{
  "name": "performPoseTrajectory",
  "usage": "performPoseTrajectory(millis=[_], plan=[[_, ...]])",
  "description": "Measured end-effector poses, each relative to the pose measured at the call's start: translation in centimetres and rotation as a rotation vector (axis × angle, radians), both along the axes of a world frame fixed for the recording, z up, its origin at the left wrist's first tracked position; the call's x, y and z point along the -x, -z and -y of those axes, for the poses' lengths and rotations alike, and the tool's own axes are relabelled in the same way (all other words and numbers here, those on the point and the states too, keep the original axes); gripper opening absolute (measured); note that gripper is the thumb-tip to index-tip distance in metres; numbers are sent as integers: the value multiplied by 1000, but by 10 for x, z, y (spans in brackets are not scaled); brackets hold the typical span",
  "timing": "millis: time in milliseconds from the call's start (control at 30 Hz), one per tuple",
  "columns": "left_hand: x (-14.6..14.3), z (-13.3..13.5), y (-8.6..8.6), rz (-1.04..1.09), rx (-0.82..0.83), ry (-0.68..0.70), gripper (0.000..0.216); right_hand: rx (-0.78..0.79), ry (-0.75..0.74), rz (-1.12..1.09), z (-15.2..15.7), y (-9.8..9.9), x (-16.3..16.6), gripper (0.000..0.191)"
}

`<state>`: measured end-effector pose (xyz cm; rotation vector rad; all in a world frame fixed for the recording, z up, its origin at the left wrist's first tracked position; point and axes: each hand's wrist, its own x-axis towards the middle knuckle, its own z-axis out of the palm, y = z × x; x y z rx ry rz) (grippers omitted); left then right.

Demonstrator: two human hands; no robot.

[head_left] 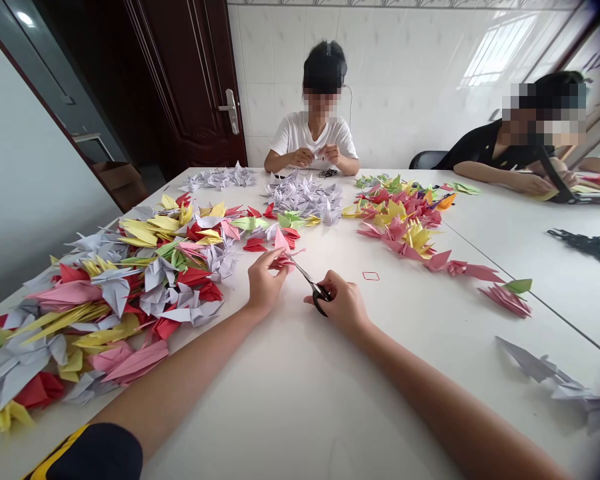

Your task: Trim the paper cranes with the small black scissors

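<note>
Near the middle of the table, my left hand pinches a pink folded-paper crane, its pointed tip sticking up above my fingers. My right hand grips black-handled scissors. Their metal blades reach left to the crane, close to my left fingertips. Whether the blades touch the paper I cannot tell. On the bare tabletop to the right of the scissors lies a small red loop.
Many paper cranes in several colours cover the left side. Grey ones lie ahead, and a pink and yellow row runs right. Grey cranes sit near right, black cords beyond. Two people work across the table.
</note>
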<state>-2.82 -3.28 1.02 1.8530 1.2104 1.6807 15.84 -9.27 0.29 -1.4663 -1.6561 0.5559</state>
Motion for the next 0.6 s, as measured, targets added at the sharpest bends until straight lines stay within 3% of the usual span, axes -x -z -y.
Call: performPoseTrajectory(millis=[600], plan=[[-1,3,-3,40,57,6,42,27,5,-19,-1,0,-1,33]])
